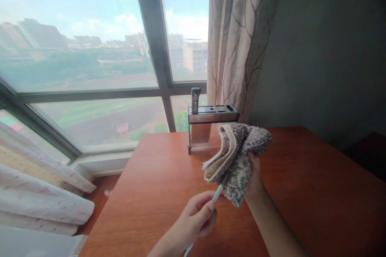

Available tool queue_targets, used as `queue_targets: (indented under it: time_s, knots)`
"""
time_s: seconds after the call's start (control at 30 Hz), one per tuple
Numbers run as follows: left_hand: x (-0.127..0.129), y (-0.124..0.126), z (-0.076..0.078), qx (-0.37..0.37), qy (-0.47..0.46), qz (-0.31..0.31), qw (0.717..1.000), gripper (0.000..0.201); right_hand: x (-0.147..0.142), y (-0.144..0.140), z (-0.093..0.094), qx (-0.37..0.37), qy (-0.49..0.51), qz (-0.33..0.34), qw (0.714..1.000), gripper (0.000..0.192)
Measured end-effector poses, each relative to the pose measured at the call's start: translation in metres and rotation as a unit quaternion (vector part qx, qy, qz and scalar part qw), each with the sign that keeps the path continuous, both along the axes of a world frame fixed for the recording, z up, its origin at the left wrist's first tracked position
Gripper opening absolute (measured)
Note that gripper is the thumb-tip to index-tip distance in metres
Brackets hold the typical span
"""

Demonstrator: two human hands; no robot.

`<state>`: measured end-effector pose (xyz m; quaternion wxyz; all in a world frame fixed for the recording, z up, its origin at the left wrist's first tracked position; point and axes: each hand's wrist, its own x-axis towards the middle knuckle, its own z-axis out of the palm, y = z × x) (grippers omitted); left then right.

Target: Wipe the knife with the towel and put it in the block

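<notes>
— What stands around the wooden table [157, 176]?

— Its reddish-brown top fills the lower right. Behind its far edge rises a large window [90, 48] with a dark grey frame [150, 28], bright daylight coming through over fields, distant buildings and a hazy blue sky.

— And to the right of the table's far edge?

— A pale curtain [238, 36] with a dark red branch pattern hangs there, against a plain grey wall [325, 48]. Left of the table, white dotted fabric [39, 192] lies draped below the window sill [102, 160].
</notes>
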<state>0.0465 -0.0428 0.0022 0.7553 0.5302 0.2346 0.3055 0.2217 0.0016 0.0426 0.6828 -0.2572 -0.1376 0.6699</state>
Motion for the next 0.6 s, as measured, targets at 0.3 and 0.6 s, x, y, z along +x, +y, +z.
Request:
queue_targets:
  time_s: [0.3, 0.6]
  knots:
    - [-0.005, 0.002, 0.002, 0.311, 0.258, 0.13, 0.905, 0.035, 0.002, 0.006, -0.014, -0.009, -0.047, -0.052, 0.998, 0.028]
    - [-0.003, 0.0, 0.001, 0.001, 0.048, -0.05, 0.998, 0.054, 0.002, 0.005, -0.005, -0.013, -0.038, -0.042, 0.998, 0.037]
